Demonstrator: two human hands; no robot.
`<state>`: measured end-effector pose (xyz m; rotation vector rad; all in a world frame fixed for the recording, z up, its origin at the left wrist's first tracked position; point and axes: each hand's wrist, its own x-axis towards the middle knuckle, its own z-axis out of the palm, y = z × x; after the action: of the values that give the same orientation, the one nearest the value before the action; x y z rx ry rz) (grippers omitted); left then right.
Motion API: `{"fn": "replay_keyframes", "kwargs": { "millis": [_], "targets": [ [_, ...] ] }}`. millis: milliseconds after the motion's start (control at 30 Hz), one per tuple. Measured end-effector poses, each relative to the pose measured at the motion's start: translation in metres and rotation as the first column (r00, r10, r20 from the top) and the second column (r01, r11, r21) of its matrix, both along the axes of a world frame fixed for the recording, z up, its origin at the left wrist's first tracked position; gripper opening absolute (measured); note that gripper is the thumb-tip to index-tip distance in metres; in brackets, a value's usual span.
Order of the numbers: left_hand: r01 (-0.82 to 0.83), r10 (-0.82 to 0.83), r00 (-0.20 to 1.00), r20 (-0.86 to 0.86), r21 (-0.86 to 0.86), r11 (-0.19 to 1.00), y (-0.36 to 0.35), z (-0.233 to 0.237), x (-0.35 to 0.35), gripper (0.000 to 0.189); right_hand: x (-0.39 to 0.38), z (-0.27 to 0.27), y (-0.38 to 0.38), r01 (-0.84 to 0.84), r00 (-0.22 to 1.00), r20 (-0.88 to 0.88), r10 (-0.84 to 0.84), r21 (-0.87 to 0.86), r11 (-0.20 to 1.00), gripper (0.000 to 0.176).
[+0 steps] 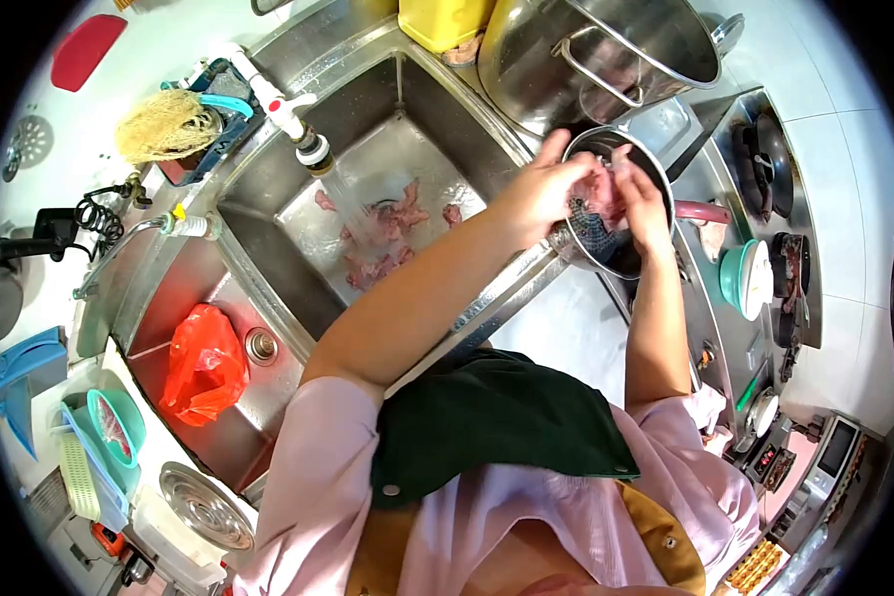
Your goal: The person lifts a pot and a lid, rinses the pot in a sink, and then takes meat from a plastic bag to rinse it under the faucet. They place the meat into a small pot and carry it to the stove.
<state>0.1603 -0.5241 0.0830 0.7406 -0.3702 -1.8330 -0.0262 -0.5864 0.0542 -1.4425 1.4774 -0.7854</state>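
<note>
Pink raw meat [609,195] is gripped between my left hand [544,195] and my right hand [645,206], over the mouth of a metal pot [666,159] with a reddish handle. Both hands have their fingers bent around the meat, though my left thumb sticks out. More meat pieces [397,214] lie in the steel sink [298,233], where water runs from a white tap [286,114] onto them. The bottom of the pot is partly hidden by my hands.
A large steel stockpot [536,70] and a yellow container [442,22] stand behind the sink. A red plastic bag [207,363] lies in the left basin. Teal bowls [733,273] and pans [780,164] are on the right.
</note>
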Motion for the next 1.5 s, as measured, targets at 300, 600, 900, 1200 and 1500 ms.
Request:
{"fn": "replay_keyframes", "kwargs": {
  "millis": [300, 600, 900, 1200, 1500],
  "targets": [
    [-0.512, 0.318, 0.851, 0.418, 0.794, 0.327, 0.108, -0.277, 0.138, 0.029, 0.147, -0.003, 0.06, -0.529, 0.847, -0.029, 0.531, -0.158, 0.834, 0.021],
    [-0.513, 0.516, 0.792, 0.327, 0.815, 0.27, 0.215, -0.455, 0.135, 0.057, 0.185, -0.354, 0.038, -0.783, -0.267, -0.26, 0.928, 0.62, -0.052, 0.052],
    [-0.392, 0.54, 0.829, 0.146, 0.841, 0.373, 0.138, -0.379, 0.139, 0.054, 0.263, -0.33, 0.107, -0.265, 0.838, 0.114, 0.534, 0.94, 0.215, 0.031],
    [-0.663, 0.777, 0.616, 0.133, 0.619, 0.42, 0.079, -0.282, 0.192, 0.036, 0.333, -0.302, 0.084, -0.591, 0.807, 0.267, 0.527, 0.369, 0.717, 0.023],
    [-0.655, 0.844, 0.497, -0.2, 0.552, 0.516, 0.091, -0.281, 0.174, 0.022, 0.315, -0.265, 0.068, -0.668, 0.708, 0.237, 0.666, 0.532, 0.52, 0.027]
  ]
}}
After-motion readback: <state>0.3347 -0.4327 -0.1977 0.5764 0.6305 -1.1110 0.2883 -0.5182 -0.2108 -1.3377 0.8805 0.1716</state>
